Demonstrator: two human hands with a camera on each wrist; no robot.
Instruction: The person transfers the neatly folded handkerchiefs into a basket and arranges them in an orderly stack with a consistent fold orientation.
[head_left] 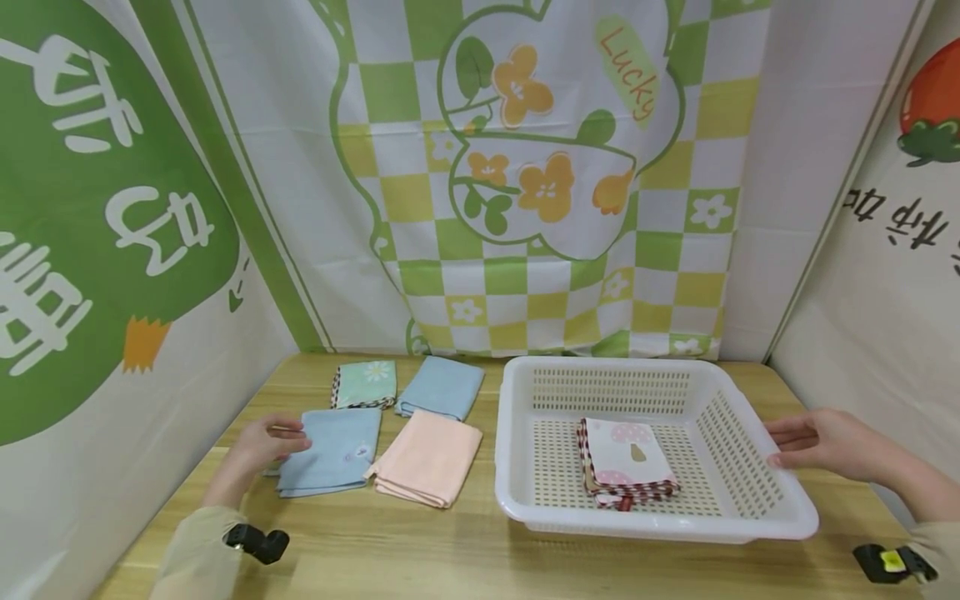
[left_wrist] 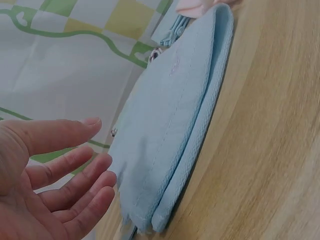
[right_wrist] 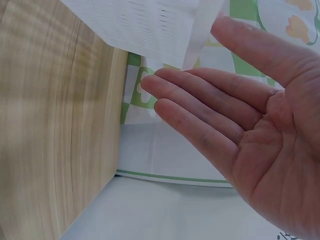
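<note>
My left hand [head_left: 258, 454], fingers loosely bent and holding nothing, is at the left edge of a folded blue towel [head_left: 330, 450] with a small embroidered motif. In the left wrist view its fingertips come close to that towel [left_wrist: 160, 130]; whether they touch it I cannot tell. At the right side of a white plastic basket [head_left: 652, 525], my right hand [head_left: 832, 446] has its fingers extended beside the rim. The right wrist view shows the palm and nearly straight fingers [right_wrist: 200, 120], with the thumb near the rim. Inside the basket lies a folded white-and-pink patterned towel [head_left: 630, 454] with checked edging.
A folded pink towel [head_left: 431, 458] lies to the right of the near blue one. Behind them are a green towel [head_left: 367, 383] with a flower and a second blue towel [head_left: 442, 387]. Printed curtains [head_left: 420, 292] enclose the wooden table [head_left: 375, 550] at the back and sides.
</note>
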